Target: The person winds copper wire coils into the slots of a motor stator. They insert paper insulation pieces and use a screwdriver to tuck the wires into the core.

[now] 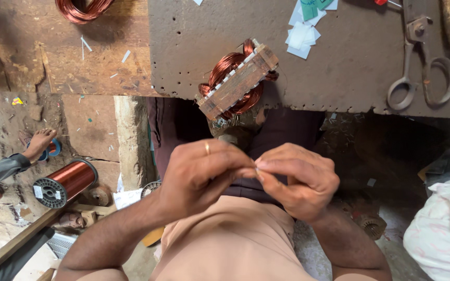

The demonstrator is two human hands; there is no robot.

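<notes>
While the left hand and right hand meet fingertip to fingertip over the lap — pinching something too small to identify, perhaps wire — the copper-wound wooden former lies ahead on the bench edge, its long axis slanting up-right, roughly midway between the two hands.

Single view, head-mounted. The camera looks steeply down over the wearer's chest and lap, close to both hands at frame centre. The bench edge crosses the upper frame, the floor fills the left. No second view exists, so no overlap.
</notes>
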